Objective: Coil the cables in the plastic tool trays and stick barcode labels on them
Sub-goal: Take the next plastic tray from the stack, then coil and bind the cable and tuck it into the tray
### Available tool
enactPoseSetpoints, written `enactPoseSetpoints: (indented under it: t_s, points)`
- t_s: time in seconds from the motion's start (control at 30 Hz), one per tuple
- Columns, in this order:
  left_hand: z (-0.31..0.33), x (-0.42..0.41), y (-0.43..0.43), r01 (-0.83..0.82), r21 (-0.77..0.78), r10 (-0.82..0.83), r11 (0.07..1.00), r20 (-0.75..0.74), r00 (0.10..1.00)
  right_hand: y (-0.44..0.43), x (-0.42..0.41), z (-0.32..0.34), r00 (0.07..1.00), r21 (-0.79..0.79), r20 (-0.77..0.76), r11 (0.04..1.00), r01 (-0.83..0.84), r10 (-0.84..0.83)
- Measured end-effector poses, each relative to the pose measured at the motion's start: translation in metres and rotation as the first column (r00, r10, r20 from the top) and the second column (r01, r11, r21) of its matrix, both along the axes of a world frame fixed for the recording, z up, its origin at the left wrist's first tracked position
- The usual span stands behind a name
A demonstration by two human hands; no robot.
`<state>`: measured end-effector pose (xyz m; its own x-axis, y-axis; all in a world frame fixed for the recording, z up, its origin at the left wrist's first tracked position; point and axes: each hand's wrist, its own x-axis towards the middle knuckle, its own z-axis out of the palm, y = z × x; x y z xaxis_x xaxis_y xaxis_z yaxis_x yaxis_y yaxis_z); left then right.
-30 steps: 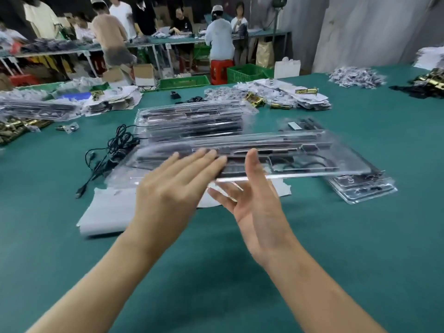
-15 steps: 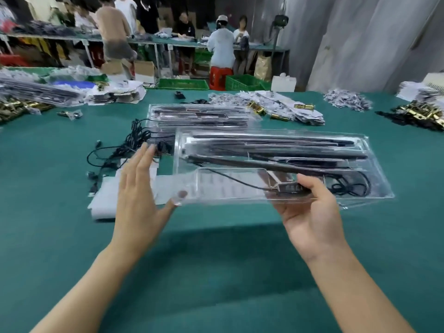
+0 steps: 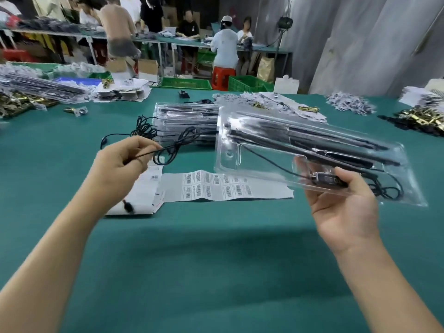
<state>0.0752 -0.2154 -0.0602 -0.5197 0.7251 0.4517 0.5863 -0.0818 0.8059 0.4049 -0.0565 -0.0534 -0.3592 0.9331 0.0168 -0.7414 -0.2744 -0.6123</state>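
Over the green counter (image 3: 216,260), the left hand (image 3: 120,164) pinches a black cable (image 3: 173,147) in curled fingers. The right hand (image 3: 343,207) grips a clear tray (image 3: 264,150) by its near rim, thumb on a black switch box (image 3: 329,180). The tray is tilted and off the counter. The cable tangles midway and its far end is lost behind the tray's left edge. A label sheet (image 3: 216,186) lies beneath, its right end hidden by the tray. Mid-counter, a tray stack (image 3: 185,118) is partly covered too. Along the far edge, paper scraps (image 3: 348,102) and brass parts (image 3: 422,118) are blurred.
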Motion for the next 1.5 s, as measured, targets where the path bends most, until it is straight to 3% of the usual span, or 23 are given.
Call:
enactPoseSetpoints:
  t_s: [0.13,0.27,0.3,0.33,0.4,0.47,0.57,0.67,0.87,1.1,1.33,1.5]
  points:
    - [0.011,0.019,-0.026,0.378,-0.201,-0.358,0.904,0.127,0.925,0.000,-0.002,-0.015,0.994,-0.079,0.102,0.996,0.045,-0.037]
    - [-0.001,0.028,-0.037,0.637,-0.398,-0.553,0.661,0.315,0.771,-0.004,-0.006,-0.031,0.991,-0.158,0.132,0.987,0.015,0.006]
    - [-0.007,0.029,-0.036,0.646,-0.407,-0.556,0.646,0.328,0.764,-0.005,-0.007,-0.035,0.990,-0.166,0.138,0.986,-0.002,0.025]
    - [-0.015,0.029,-0.033,0.604,-0.401,-0.522,0.689,0.304,0.797,-0.006,-0.008,-0.040,0.987,-0.173,0.154,0.985,-0.015,0.042]
    - [-0.033,0.030,-0.025,0.366,-0.361,-0.328,0.858,0.164,0.930,-0.009,-0.010,-0.049,0.979,-0.200,0.193,0.979,-0.034,0.073]
    - [-0.048,0.036,-0.019,0.222,-0.298,-0.219,0.928,0.044,0.975,-0.012,-0.013,-0.056,0.973,-0.239,0.205,0.970,-0.053,0.104]
    - [-0.066,0.049,-0.016,0.306,-0.363,-0.322,0.880,0.017,0.946,-0.014,-0.017,-0.063,0.966,-0.267,0.227,0.962,-0.064,0.127]
    - [-0.077,0.057,-0.009,0.309,-0.310,-0.313,0.899,0.039,0.949,-0.011,-0.019,-0.068,0.963,-0.283,0.245,0.958,-0.037,0.109]
    - [-0.086,0.059,-0.008,0.261,-0.354,-0.324,0.898,-0.130,0.937,-0.011,-0.026,-0.074,0.965,-0.323,0.261,0.944,0.063,0.025]
    - [-0.081,0.056,-0.010,0.052,-0.437,-0.206,0.898,-0.313,0.927,-0.014,-0.034,-0.079,0.953,-0.324,0.296,0.945,0.044,0.057]
    - [-0.084,0.053,-0.012,0.233,-0.466,-0.364,0.853,-0.214,0.906,-0.012,-0.038,-0.082,0.937,-0.341,0.334,0.940,0.017,0.105]
    - [-0.086,0.046,-0.012,0.246,-0.468,-0.370,0.849,-0.194,0.909,-0.016,-0.031,-0.084,0.904,-0.339,0.374,0.938,-0.074,0.207]
